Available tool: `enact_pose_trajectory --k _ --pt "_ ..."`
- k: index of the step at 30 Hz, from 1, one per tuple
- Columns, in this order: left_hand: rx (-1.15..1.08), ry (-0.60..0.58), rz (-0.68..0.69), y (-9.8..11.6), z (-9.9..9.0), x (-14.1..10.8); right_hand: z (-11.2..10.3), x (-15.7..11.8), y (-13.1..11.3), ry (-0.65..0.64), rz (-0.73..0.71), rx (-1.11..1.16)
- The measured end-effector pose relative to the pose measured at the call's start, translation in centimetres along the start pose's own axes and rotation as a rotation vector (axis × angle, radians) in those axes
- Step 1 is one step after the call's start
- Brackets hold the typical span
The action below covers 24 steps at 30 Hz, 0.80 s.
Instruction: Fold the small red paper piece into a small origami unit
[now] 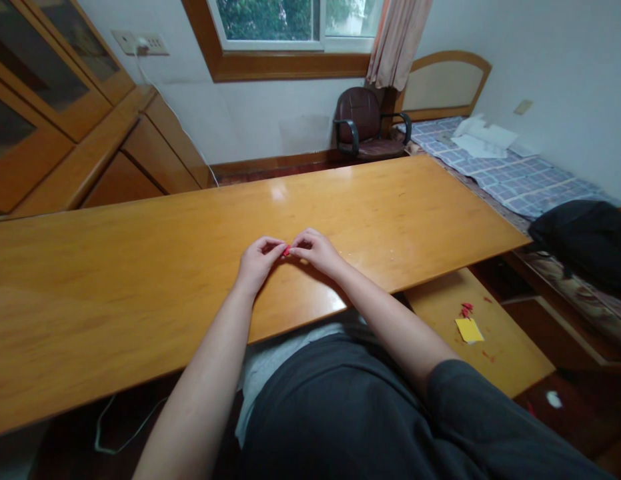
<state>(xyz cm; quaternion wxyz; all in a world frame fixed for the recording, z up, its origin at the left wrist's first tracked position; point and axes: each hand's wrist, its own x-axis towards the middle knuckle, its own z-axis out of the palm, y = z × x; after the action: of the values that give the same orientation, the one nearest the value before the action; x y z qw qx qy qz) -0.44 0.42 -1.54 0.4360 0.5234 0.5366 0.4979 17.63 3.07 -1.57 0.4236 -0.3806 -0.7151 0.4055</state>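
Note:
Between my two hands, just over the wooden table (180, 267), is a small red piece (287, 251), too small to make out in detail. My left hand (260, 262) pinches its left side between thumb and fingertips. From the right, the thumb and fingers of my right hand (314, 249) close on the other side of it. The fingertips of both hands nearly meet and partly cover the piece.
A lower board (520, 347) at the right carries several red pieces (466, 309) and a yellow square (469, 330). Beyond the table stand a chair (363, 123) and a bed (535, 177) with a black bag (585, 240). Cabinets (160, 153) line the left.

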Motion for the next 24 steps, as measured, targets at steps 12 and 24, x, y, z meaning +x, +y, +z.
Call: enact_pose_trajectory --k 12,24 --pt "-0.047 -0.008 -0.023 0.16 0.04 -0.02 -0.15 -0.02 -0.38 -0.022 0.073 0.041" --pt "0.004 -0.011 0.017 -0.24 -0.15 0.07 -0.18 0.09 0.04 -0.042 0.117 0.069"
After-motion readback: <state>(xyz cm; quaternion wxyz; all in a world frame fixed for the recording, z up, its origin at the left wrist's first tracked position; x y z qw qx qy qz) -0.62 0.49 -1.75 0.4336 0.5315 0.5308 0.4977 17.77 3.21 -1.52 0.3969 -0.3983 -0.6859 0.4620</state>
